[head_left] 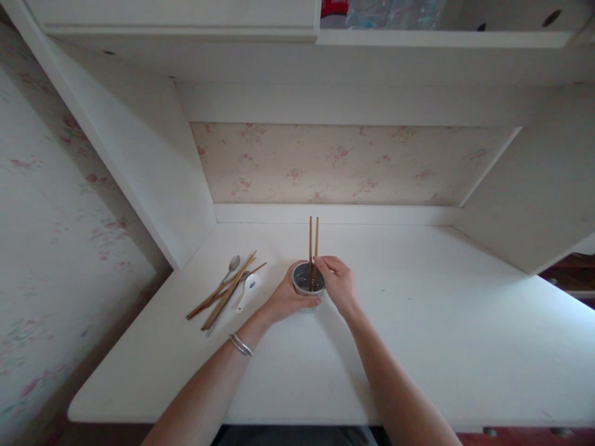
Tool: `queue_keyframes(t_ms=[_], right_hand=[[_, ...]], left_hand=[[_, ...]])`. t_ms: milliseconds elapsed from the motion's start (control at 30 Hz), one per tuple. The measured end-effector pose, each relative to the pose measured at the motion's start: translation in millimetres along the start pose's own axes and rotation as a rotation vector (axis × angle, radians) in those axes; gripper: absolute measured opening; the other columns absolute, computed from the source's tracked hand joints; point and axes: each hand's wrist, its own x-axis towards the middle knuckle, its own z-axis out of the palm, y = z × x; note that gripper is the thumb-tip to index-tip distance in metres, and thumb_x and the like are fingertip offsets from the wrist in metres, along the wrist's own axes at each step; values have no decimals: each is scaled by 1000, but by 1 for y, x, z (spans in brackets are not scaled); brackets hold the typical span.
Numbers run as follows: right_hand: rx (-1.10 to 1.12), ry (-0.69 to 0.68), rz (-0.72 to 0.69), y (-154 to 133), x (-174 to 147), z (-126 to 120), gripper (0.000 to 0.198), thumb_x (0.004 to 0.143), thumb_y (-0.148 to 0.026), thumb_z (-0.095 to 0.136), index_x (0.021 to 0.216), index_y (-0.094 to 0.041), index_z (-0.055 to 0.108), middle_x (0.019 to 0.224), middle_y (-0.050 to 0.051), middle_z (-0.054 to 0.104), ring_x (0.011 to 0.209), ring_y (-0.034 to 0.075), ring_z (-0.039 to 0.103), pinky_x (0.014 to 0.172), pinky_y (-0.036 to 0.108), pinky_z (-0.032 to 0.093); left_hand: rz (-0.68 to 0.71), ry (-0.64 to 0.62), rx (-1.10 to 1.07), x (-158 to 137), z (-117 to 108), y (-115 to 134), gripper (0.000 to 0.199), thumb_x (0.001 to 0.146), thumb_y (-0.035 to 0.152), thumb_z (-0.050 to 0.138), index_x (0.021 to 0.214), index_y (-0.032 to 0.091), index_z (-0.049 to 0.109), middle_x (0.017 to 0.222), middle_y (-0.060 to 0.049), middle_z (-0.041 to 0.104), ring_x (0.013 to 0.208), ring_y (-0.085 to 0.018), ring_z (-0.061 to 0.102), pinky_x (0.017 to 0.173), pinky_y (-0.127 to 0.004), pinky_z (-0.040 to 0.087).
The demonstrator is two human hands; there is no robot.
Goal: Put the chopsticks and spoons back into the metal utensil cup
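Observation:
A small round grey container [302, 277], dark inside with light spots at its bottom, is gripped at its left side by my left hand [289, 296]. Two wooden chopsticks stand nearly upright in it: a left chopstick [310, 241] and a right chopstick [317, 238]. My right hand [341, 282] pinches the right chopstick near the container's rim. To the left lie several loose chopsticks [223, 300] in a crossed pile, with a metal spoon [234, 262] and a white ceramic spoon [251, 284] beside them. Another metal utensil lies partly hidden under the pile.
Everything stands on a white desk [441, 334] with a rounded front left corner. White side panels [134, 136] and a low overhead shelf [260, 59] enclose its back. Plastic bottles [390, 13] are partly visible on the shelf above.

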Motion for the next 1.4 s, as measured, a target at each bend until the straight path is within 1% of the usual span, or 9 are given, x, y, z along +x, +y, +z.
queue_keyframes(t_ms=[100,233,433,567,733,1000,1200,1300,1400], right_hand=[[9,-58,31,-1,-2,-1,37,87,-50,55,79,-21,76,91,8,73,86,22,66,78,33,49],[18,-77,60,2,0,-2,37,85,-51,56,83,-20,77,91,8,74,86,23,66,78,35,50],[137,-97,154,9,6,0,34,80,-46,65,100,-20,75,103,8,74,95,24,67,85,37,51],[150,-114,162,8,6,-2,35,78,-49,67,93,-19,76,96,7,75,90,24,68,82,36,52],[173,-131,229,3,5,-4,37,76,-52,66,85,-18,77,84,7,76,83,23,68,74,34,52],[205,-178,240,0,4,-5,37,74,-52,68,87,-19,77,88,7,76,87,24,69,76,35,53],[277,-161,275,3,2,-3,38,75,-53,67,89,-19,76,91,7,76,89,24,68,82,36,51],[318,-185,260,2,0,-9,40,80,-54,64,98,-20,74,98,7,74,96,24,66,88,37,49],[362,-344,226,3,-3,-20,48,81,-50,65,121,-24,63,117,7,68,110,23,62,97,39,46]], left_hand=[[-1,2,5,0,0,1,87,54,21,88,129,21,45,126,-11,58,121,-28,53,105,-44,38],[-2,-6,13,0,0,4,85,54,21,88,128,20,46,125,-11,58,120,-28,53,106,-44,37],[-8,-25,38,-2,-1,6,85,57,27,87,132,23,46,128,-11,58,122,-33,52,106,-46,38],[-3,-34,57,-3,0,7,85,59,28,85,134,25,46,128,-9,59,122,-33,52,107,-46,38],[-30,-47,63,-3,1,9,87,56,31,87,133,25,46,128,-9,59,123,-35,52,106,-47,40],[-37,-69,36,-4,0,10,86,56,29,87,133,25,48,129,-9,60,121,-35,53,105,-47,41],[-76,-130,38,-4,-5,14,87,56,28,87,134,24,48,128,-9,61,120,-33,55,104,-45,41],[-81,-152,49,-5,-5,20,82,57,28,86,131,24,51,126,-8,63,119,-34,55,103,-47,41],[-54,-170,47,-5,-4,30,79,57,30,86,129,25,54,127,-7,62,123,-35,53,104,-47,40]])
